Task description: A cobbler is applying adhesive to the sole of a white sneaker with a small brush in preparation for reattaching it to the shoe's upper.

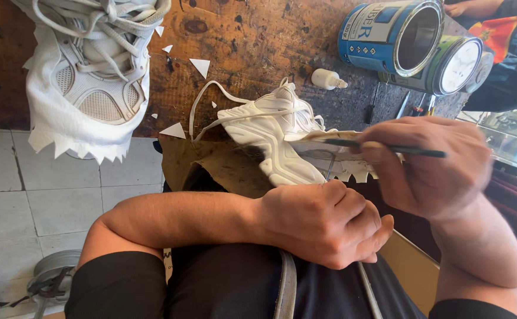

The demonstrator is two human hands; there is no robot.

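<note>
With the left hand (323,221) fisted on the white sneaker (270,133), the right hand (430,165) pinched a thin brush (382,147) whose glue could smear the upper.

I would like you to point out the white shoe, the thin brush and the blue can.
white shoe (268,127), head view, on its side panel
thin brush (415,151), head view, on its dark handle
blue can (372,32), head view, on its side wall

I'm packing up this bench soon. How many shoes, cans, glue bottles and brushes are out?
White shoes: 2, one held, one at the upper left
Cans: 2, blue, green
Small white bottle: 1
Brush: 1
Total: 6
</note>
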